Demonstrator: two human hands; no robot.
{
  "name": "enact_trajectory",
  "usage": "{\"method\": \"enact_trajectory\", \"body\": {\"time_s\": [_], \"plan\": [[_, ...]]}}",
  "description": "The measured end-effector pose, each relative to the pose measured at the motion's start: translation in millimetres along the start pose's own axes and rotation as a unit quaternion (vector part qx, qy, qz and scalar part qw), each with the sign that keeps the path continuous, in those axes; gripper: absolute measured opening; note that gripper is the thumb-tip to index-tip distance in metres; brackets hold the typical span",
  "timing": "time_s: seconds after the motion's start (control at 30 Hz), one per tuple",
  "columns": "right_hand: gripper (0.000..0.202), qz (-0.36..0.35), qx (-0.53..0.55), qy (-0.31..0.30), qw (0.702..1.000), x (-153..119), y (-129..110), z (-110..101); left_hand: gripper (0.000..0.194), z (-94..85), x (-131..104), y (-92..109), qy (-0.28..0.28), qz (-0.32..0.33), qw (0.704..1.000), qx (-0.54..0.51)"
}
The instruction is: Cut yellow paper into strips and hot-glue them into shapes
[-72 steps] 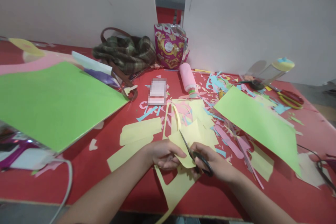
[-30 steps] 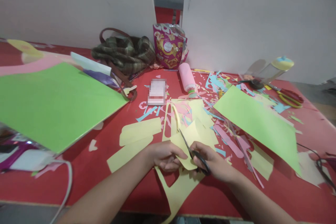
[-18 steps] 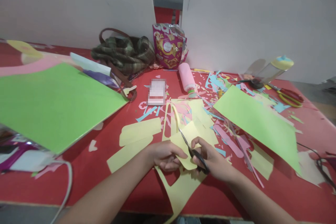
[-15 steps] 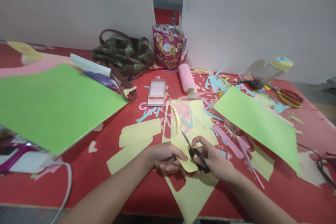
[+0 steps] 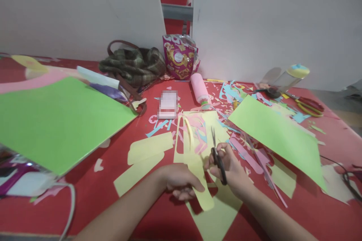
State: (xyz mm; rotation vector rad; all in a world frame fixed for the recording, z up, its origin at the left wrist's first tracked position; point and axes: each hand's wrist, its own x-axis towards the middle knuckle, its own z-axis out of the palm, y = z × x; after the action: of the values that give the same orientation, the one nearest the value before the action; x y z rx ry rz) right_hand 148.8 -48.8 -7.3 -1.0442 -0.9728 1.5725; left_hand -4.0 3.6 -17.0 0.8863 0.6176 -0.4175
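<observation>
My left hand (image 5: 185,184) pinches a strip of yellow paper (image 5: 205,199) between thumb and fingers; the strip's rounded end hangs toward me. In my right hand (image 5: 229,167) is a pair of black-handled scissors (image 5: 216,154), its blades pointing up and slightly parted, away from the paper. Beneath both hands lies a larger yellow sheet (image 5: 219,218) with cut-out openings. Two more yellow paper pieces (image 5: 149,147) rest to the left of my left hand.
Green sheets lie left (image 5: 59,120) and right (image 5: 278,139). Pink and blue scraps (image 5: 232,92) litter the red table (image 5: 93,199). Farther back stand a snack bag (image 5: 181,58), a plaid bag (image 5: 132,64), a pink bottle (image 5: 199,88) and a clear container (image 5: 292,79). Red-and-yellow-handled scissors (image 5: 309,106) lie right.
The scissors have come off the yellow paper and swung to the right, blades now upright. My left hand has lowered slightly, and the paper strip has dropped toward me.
</observation>
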Motion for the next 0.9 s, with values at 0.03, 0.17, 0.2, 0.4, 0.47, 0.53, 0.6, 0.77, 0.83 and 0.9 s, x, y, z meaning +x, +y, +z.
{"method": "enact_trajectory", "body": {"time_s": [0.03,0.17,0.2,0.4,0.47,0.53,0.6,0.77,0.83,0.9], "plan": [[0.048,0.0,-0.008,0.013,1.0,0,2,2,0.022,1.6,1,1,0.002,-0.008,1.0,0.012],[0.048,0.001,-0.037,0.038,0.999,-1,7,10,0.022,6.0,2,2,0.006,-0.036,0.998,0.055],[0.046,0.001,-0.045,0.04,0.998,-1,7,12,0.022,6.9,3,1,0.009,-0.041,0.997,0.065],[0.04,-0.002,-0.047,-0.004,0.999,-5,7,15,0.026,13.2,2,1,0.03,-0.048,0.992,0.109],[0.04,-0.003,-0.04,0.001,0.999,-4,7,13,0.026,13.1,0,2,0.038,-0.04,0.991,0.121],[0.04,-0.005,-0.036,0.019,0.999,-2,6,10,0.027,10.5,-4,4,0.043,-0.026,0.99,0.13],[0.04,-0.007,-0.04,0.042,0.998,0,4,7,0.03,6.1,-9,5,0.048,-0.007,0.989,0.143],[0.035,-0.027,-0.087,0.11,0.99,5,0,-1,0.033,-2.7,-24,8,0.18,0.05,0.963,0.194],[0.033,-0.04,-0.116,0.128,0.984,5,2,-4,0.032,-4.3,-28,9,0.258,0.089,0.936,0.222],[0.031,-0.049,-0.148,0.146,0.977,6,5,-6,0.033,-5.5,-32,10,0.328,0.139,0.895,0.267]]}}
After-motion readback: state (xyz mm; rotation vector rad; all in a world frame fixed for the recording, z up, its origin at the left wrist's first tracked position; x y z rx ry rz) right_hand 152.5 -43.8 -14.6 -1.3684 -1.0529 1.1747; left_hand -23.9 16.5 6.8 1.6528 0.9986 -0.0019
